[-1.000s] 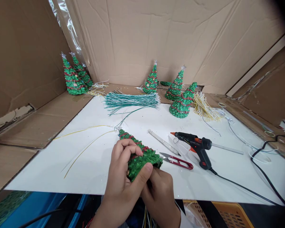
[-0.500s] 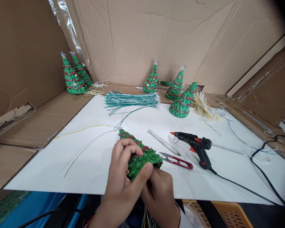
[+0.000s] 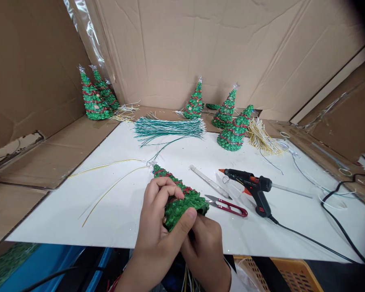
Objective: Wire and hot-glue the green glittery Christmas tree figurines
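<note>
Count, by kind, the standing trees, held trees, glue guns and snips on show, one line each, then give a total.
Standing trees: 5
Held tree: 1
Glue gun: 1
Snips: 1
Total: 8
Left out: a half-hidden green thing at the back, too unclear to name.

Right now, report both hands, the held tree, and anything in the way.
Left hand: grip around tilted tree, star leftward. Right hand: at its base, partly hidden. Snips: close beside base.

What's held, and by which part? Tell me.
A green tree: the left hand grips its wide lower part; the right hand is at its base, its grip hidden.
</note>
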Tool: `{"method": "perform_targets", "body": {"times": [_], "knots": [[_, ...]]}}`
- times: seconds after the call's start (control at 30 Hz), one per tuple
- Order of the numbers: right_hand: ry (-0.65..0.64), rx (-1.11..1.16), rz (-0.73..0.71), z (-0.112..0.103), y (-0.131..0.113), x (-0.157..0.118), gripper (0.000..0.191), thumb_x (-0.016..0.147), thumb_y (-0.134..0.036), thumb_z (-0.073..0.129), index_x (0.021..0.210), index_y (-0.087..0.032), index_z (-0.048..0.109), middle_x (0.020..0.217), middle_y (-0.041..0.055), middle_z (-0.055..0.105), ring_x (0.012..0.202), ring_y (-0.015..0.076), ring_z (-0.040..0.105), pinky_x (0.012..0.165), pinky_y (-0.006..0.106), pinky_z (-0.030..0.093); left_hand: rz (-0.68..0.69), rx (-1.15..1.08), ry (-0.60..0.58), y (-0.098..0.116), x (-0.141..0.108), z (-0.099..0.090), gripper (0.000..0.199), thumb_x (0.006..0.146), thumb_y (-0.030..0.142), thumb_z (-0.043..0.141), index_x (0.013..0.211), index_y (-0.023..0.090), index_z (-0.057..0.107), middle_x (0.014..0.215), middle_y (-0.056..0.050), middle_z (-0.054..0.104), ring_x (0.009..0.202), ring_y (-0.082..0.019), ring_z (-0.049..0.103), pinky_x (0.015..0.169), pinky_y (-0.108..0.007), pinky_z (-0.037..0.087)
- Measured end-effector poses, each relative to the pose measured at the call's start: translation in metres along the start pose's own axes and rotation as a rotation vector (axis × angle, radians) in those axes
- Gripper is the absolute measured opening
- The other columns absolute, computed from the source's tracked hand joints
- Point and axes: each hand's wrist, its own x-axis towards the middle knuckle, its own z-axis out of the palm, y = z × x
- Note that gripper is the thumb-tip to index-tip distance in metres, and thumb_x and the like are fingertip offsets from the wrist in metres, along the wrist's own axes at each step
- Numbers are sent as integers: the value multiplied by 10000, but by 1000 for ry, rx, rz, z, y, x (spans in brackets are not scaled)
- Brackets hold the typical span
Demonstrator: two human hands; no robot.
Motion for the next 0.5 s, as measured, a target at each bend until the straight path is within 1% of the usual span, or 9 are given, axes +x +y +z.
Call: {"method": "perform_targets", "body": {"times": [0.3, 0.5], "knots": [[-7, -11, -9, 0, -1, 0, 273, 982, -139, 457, 744, -215, 566, 549, 10, 645, 410, 138, 557, 438, 275, 314, 14, -4, 19, -3, 1, 2, 62, 927, 325, 651, 935, 283, 606, 1037, -3, 545, 993, -181, 556, 816, -290, 480], [-13, -20, -16, 0, -1, 0, 273, 974, -134, 457, 738, -213, 568, 543, 14, 642, 410, 145, 560, 437, 286, 315, 6, -11, 9, -3, 0, 2, 59, 934, 322, 641, 936, 290, 592, 1035, 12, 532, 974, -161, 546, 785, -262, 468]]}}
